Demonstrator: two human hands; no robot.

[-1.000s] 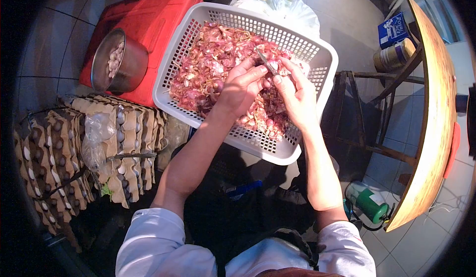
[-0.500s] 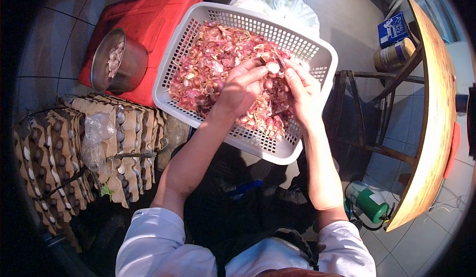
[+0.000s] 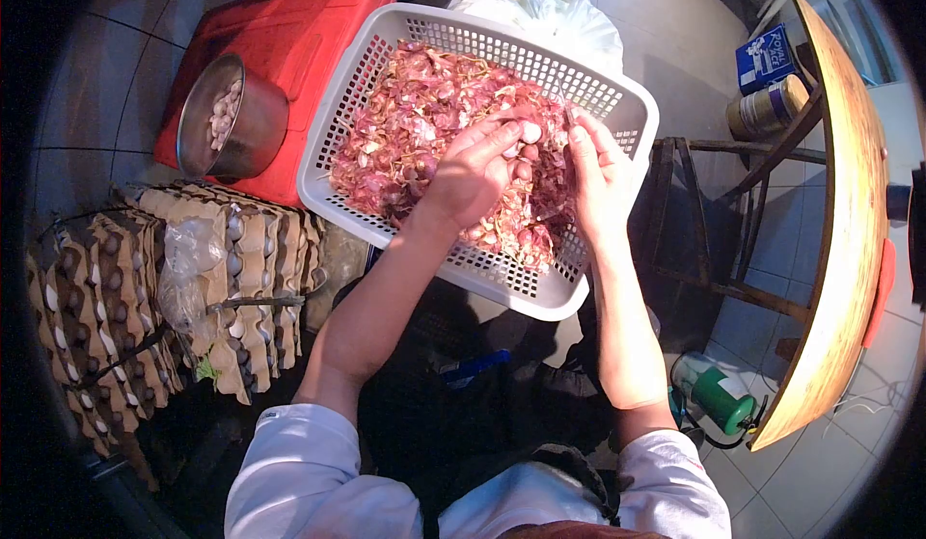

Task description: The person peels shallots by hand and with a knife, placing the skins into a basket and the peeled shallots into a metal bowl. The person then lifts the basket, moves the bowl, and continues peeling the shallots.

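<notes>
A grey perforated basket (image 3: 318,153) holds a heap of reddish shallots and loose skins (image 3: 415,105). Above the heap, my left hand (image 3: 476,168) holds a pale peeled shallot (image 3: 531,132) at its fingertips, with more shallots against its fingers. My right hand (image 3: 600,168) is just to the right, its fingers pinched round a small knife whose thin blade points up and away. The knife no longer touches the shallot, and a small gap lies between the hands. The knife's handle is mostly hidden by the fingers.
Left of the basket, a metal pot (image 3: 256,124) of pale peeled pieces stands on a red box (image 3: 309,47). Stacked egg trays (image 3: 251,298) are at lower left. A plastic bag (image 3: 579,33) lies behind the basket. A wooden tabletop (image 3: 834,221) and green canister (image 3: 723,399) are at right.
My right hand has moved slightly right, away from the shallot, with the knife. My left hand has stayed nearly in place, still holding the shallot.
</notes>
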